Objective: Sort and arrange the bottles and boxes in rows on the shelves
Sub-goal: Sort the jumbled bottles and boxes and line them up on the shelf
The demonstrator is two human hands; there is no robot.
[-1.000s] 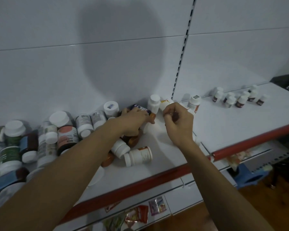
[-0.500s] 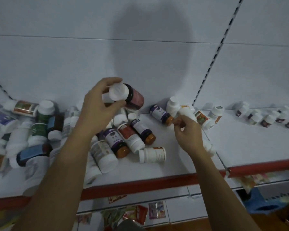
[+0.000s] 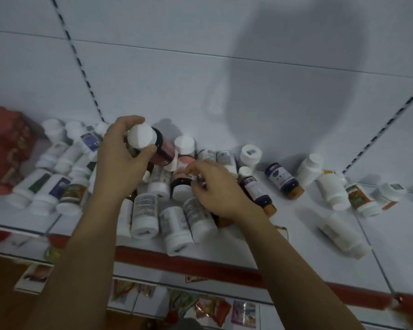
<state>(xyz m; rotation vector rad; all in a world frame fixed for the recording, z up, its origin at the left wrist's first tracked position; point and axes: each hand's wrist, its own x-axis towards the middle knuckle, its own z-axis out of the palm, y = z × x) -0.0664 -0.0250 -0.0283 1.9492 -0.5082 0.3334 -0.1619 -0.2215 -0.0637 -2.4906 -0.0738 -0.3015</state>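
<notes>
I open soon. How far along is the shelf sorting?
Early. Done: no finished rows in view. In hand: the left hand grips a white-capped dark bottle above the pile; the right hand reaches into it. Left: most bottles lie jumbled on their sides on the shelf.

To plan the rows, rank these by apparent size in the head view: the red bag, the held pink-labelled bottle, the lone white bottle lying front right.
1. Red bag, largest, partly cut off.
2. Pink-labelled bottle in the left hand and lone white bottle look alike; the held one is nearer the camera, so unranked.
</notes>
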